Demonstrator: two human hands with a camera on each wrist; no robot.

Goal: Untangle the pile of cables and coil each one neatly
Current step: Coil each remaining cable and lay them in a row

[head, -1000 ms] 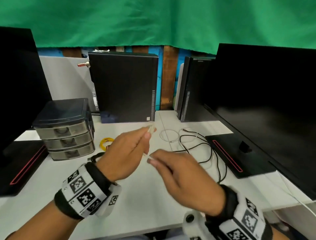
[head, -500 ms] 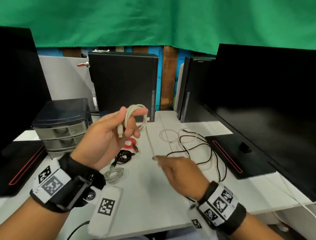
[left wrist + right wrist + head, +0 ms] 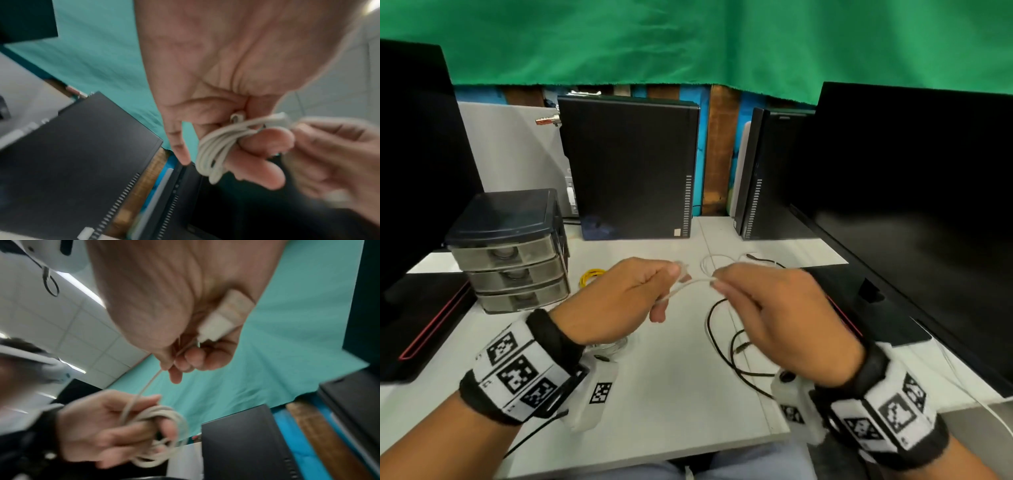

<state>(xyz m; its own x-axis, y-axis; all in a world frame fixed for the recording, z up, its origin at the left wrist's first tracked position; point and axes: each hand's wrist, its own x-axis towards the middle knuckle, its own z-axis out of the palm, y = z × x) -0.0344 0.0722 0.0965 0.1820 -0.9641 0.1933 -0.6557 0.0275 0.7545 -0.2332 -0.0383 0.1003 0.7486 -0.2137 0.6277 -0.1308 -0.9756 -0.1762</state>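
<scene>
Left hand (image 3: 619, 301) clutches the coiled white cable (image 3: 216, 146) wound round its fingers, while right hand (image 3: 774, 308), at its 3 o'clock, pinches the free end.

At frame centre the left hand (image 3: 226, 78) grips a white cable (image 3: 213, 146) looped around its fingers, while the blurred right hand (image 3: 337, 164) enters from the right edge.

My head camera looks forward and down over my desk (image 3: 671, 394). My 2 wrist cameras sit close under my palms, tilted upward. All 3 views share my left hand (image 3: 619, 298), right hand (image 3: 784, 308) and the white cable (image 3: 688, 284) between them.
</scene>
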